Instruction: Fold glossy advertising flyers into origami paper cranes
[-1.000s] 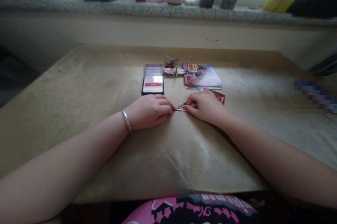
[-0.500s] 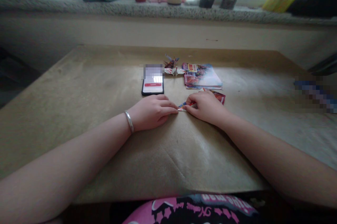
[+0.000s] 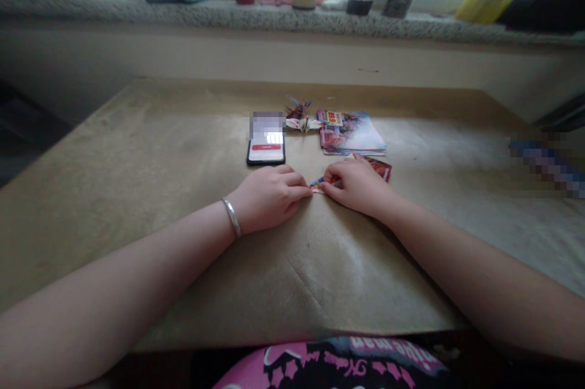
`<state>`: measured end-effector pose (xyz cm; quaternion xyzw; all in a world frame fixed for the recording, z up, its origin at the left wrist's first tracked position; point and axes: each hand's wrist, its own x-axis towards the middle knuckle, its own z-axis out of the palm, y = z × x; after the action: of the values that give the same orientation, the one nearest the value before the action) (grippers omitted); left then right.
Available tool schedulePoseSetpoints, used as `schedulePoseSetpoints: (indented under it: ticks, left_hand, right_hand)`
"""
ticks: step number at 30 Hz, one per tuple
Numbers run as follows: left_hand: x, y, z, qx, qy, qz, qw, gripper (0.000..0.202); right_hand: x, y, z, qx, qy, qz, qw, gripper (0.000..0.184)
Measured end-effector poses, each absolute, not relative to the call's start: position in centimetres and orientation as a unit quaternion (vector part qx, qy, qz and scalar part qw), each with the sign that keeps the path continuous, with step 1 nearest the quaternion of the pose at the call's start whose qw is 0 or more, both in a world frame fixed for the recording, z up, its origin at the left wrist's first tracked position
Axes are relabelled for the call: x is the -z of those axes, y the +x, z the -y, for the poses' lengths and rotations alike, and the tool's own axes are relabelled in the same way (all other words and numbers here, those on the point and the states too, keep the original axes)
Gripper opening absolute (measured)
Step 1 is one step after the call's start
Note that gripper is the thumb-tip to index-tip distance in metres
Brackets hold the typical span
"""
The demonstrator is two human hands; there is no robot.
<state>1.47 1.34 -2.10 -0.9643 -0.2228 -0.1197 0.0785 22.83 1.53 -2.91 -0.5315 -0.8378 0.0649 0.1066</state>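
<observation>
Both my hands rest on a table covered with brown paper. Between them lies a small folded piece of colourful printed paper, mostly hidden under my right hand. My left hand, with a silver bangle on its wrist, is curled, and its fingertips pinch the paper's left tip. My right hand presses down on the paper with its fingers bent over it. The two hands almost touch at the fingertips.
A phone with a lit screen lies just beyond my left hand. A folded paper figure and a stack of colourful leaflets lie behind my right hand. Bottles and jars line the stone windowsill. A blurred object sits at right.
My left hand has slid a little to the right along the folded paper's edge, closer to my right hand. The right hand has stayed in place.
</observation>
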Motion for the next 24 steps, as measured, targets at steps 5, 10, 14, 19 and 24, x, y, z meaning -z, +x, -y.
schedulePoseSetpoints:
  ticks: [5,10,14,19,24]
  left_hand:
    - [2.1,1.5,-1.4,0.117,-0.964,0.226,0.074,0.027]
    - [2.0,1.4,-1.6,0.101,-0.965,0.229,0.077,0.028]
    - [1.8,1.1,-1.8,0.093,-0.968,0.224,0.062,0.029]
    - [1.7,0.8,-2.0,0.091,-0.970,0.220,0.046,0.028]
    - [1.7,0.4,-2.3,0.091,-0.974,0.208,0.023,0.030]
  right_hand:
    - [2.9,22.8,-1.5,-0.062,-0.531,0.838,0.108,0.021]
    - [2.8,22.9,-1.5,-0.064,-0.530,0.838,0.110,0.020]
    - [2.9,23.0,-1.5,-0.066,-0.530,0.838,0.114,0.019]
    - [3.1,23.0,-1.6,-0.064,-0.527,0.840,0.114,0.020]
    - [3.1,23.0,-1.4,-0.063,-0.530,0.838,0.114,0.020]
